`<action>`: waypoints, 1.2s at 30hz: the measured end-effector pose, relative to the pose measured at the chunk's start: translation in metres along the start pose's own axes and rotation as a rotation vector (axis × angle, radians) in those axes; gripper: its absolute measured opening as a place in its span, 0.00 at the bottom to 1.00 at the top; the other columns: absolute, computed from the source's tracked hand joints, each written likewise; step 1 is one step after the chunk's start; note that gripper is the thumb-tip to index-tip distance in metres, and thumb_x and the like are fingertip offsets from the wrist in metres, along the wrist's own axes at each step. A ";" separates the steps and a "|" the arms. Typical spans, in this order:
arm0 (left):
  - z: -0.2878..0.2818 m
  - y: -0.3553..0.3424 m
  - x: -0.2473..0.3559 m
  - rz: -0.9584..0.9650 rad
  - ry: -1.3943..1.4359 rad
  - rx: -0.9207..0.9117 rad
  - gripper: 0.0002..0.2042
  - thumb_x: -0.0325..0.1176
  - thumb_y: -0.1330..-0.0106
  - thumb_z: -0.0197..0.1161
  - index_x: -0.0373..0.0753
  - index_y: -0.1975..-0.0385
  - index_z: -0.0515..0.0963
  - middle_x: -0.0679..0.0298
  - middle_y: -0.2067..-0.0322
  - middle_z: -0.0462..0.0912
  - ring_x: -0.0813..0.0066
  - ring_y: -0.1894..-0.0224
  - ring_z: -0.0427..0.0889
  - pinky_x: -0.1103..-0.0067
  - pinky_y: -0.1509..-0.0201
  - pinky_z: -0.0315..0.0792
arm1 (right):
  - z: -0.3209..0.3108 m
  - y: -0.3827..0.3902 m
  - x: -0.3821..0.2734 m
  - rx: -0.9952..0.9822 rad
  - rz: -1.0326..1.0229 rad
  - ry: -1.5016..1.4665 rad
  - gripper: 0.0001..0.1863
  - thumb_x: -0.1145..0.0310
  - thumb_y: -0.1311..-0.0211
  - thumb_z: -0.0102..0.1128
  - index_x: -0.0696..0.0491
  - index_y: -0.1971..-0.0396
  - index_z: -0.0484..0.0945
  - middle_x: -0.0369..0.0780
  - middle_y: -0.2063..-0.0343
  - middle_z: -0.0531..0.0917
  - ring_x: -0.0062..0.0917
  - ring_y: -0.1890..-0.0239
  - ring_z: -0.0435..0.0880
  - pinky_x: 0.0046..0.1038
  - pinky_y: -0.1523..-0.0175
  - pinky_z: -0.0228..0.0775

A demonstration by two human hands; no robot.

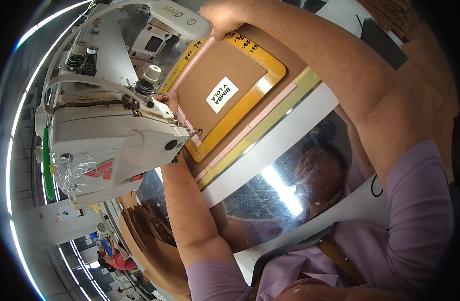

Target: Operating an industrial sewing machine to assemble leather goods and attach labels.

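A brown panel [194, 88] with a white label [222, 95] lies inside a flat yellow frame [230, 124] beside a sewing machine [117, 145]. One pink strip [193, 65] runs along the panel's left side, toward the machine's needle area. At the frame's far corner, my right hand [224, 19] is closed, its thumb against the strip's far end; the lamp arm hides some fingers. My left hand [173, 102] reaches behind the machine head, with only fingertips showing, at the strip near the needle area. Most of that hand is hidden.
Nearer me, another pink strip [255, 123] lies along a pale yellow band [235, 143]. A shiny metal plate [285, 185] reflects me. Brown sheets [390, 15] stand at far right; brown scraps [147, 223] lie at lower left. Another person [120, 262] sits far left.
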State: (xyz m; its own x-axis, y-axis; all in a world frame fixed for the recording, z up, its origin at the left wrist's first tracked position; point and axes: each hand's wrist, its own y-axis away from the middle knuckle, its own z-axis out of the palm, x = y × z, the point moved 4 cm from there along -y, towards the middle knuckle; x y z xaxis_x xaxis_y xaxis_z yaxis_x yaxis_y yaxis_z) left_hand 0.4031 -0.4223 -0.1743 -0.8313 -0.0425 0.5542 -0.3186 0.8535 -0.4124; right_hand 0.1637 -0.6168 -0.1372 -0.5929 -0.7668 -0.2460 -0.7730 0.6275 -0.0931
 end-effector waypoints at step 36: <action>-0.036 0.108 0.065 -0.044 0.301 -0.264 0.22 0.23 0.35 0.71 0.30 0.41 0.77 0.54 0.37 0.76 0.71 0.34 0.71 0.74 0.32 0.66 | 0.048 0.044 -0.135 0.100 -0.599 -0.075 0.20 0.57 0.37 0.64 0.57 0.54 0.86 0.41 0.56 0.86 0.38 0.48 0.83 0.37 0.41 0.75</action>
State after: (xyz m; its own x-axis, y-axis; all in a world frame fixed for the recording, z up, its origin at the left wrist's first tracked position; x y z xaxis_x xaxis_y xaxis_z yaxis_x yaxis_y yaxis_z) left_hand 0.3312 -0.3139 -0.1564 -0.6364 0.0389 0.7704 -0.1898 0.9601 -0.2053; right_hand 0.2202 -0.4795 -0.1549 -0.0410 -0.9809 -0.1900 -0.9399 0.1024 -0.3259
